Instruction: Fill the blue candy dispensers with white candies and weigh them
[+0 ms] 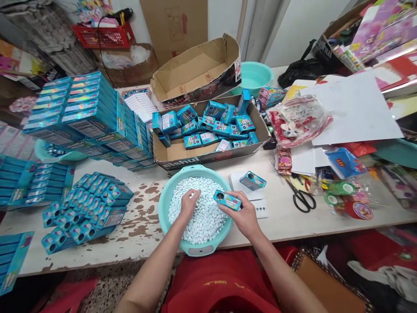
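Note:
My left hand [189,203] is over a turquoise basin [163,217] filled with small white candies [203,221]. Its fingers are curled together, with a few white candies at the fingertips. In my right hand [244,215] is a small blue candy box [230,201], tilted over the right side of the basin; a round dark hole shows in its end. Just beyond that hand, a second blue box [253,181], also with a hole, rests on a flat white device that looks like a small scale [261,208].
An open carton [208,160] of jumbled blue boxes stands behind the basin. At left are holed blue boxes [87,208] in a group and tall stacks of packed boxes [91,113]. Black scissors [302,200], tape rolls and papers [355,108] lie at right.

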### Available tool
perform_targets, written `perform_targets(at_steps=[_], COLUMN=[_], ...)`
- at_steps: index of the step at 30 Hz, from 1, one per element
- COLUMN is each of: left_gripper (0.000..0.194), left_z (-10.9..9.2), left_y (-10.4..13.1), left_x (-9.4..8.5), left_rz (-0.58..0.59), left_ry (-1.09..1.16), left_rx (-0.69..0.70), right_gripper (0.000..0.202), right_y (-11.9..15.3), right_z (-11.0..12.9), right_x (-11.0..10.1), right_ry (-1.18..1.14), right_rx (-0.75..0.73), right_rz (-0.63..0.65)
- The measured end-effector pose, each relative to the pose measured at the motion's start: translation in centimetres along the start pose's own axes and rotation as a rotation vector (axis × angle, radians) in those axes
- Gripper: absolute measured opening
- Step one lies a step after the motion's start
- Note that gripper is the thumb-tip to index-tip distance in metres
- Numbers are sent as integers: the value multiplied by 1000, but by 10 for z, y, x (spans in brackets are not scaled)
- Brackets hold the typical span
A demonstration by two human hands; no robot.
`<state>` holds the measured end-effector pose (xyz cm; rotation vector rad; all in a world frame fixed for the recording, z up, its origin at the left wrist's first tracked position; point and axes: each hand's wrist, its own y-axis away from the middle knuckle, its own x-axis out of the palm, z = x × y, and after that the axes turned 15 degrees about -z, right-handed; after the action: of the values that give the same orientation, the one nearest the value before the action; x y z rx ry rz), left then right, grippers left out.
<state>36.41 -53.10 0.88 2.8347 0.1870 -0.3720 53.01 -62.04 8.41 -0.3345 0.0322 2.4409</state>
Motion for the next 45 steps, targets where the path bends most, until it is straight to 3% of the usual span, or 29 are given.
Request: perform_targets(at_steps=[5,8,10,17,23,29,38,45], left_gripper=[30,26,23,18,27,22,25,36], left_z=[-52,-78,-86,-90,-94,-94,-100,-97], left_y=[14,24,28,32,28,27,31,21], left_x=[-17,-20,-20,-17,-10,-7,-4,4], left_rz=[62,100,62,-69,-146,-136,-183,-132], left_ry=[591,775,799,786,730,716,714,725], left_rx=[-396,-331,-237,-94,-190,-86,-43,-143], right_gripper=[32,31,31,33,30,32,37,37], right_y=[7,13,17,21,17,17,19,14], right_z=[3,4,6,21,15,13,18,9], right_x=[21,36,43,48,51,55,54,55], right_ry=[60,102,131,134,126,82,32,84], right_rx=[-78,-143,-163,-178,-149,-127,-114,-73], right_rz=[78,158,197,190,171,175,154,165])
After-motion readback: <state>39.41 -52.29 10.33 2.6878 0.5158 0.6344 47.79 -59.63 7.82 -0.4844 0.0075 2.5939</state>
